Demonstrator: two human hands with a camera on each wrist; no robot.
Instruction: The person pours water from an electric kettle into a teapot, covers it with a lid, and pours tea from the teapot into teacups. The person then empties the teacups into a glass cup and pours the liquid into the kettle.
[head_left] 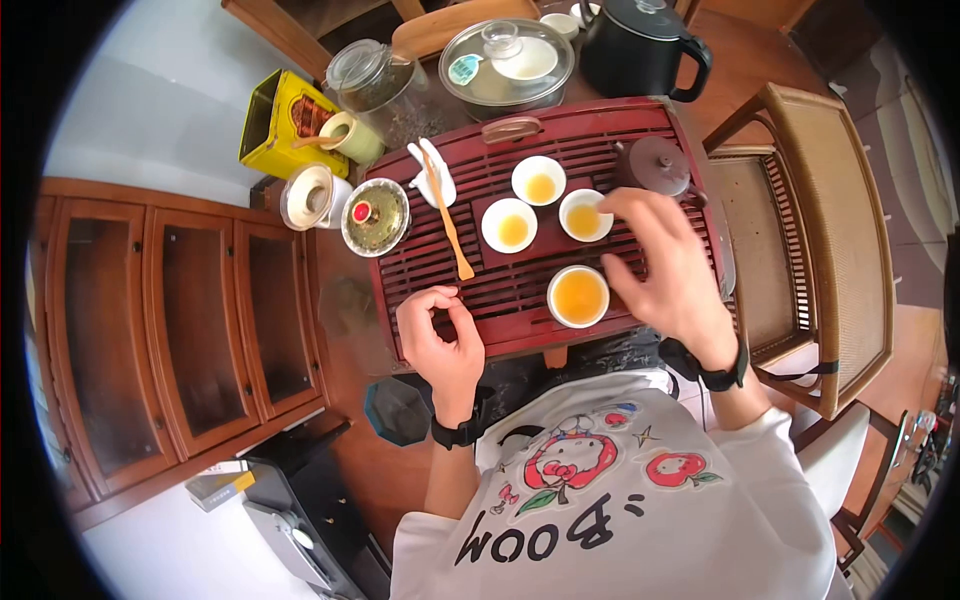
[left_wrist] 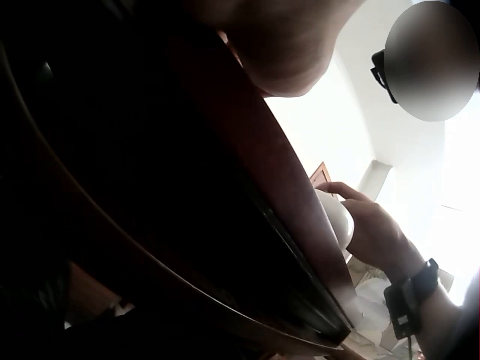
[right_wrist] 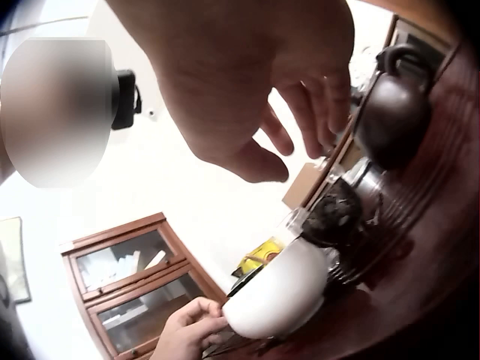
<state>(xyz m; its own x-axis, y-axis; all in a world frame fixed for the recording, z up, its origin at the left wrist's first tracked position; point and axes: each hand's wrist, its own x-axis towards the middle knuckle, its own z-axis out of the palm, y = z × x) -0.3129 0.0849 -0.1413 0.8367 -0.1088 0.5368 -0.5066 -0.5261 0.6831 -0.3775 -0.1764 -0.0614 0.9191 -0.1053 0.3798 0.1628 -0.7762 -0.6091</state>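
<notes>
On the slatted red tea tray (head_left: 640, 118), three small white cups (head_left: 513, 232) hold yellow tea. A larger white cup (head_left: 578, 298), fuller, stands nearer the body. My right hand (head_left: 670, 265) is over the tray's right part, its fingers spread and bent, fingertips by the rim of the rightmost small cup (head_left: 585, 217); contact cannot be told. In the right wrist view the hand (right_wrist: 247, 82) is above a white cup (right_wrist: 277, 292) with nothing in its grasp. My left hand (head_left: 443, 345) hangs loosely curled at the tray's near edge, holding nothing visible.
A brown teapot (head_left: 657, 166) stands at the tray's right, a wooden scoop (head_left: 447, 215) and lidded bowl (head_left: 376, 217) at its left. Behind are a black kettle (head_left: 643, 50), glass-lidded pot (head_left: 507, 65) and yellow tin (head_left: 285, 125). A woven chair (head_left: 850, 250) stands right.
</notes>
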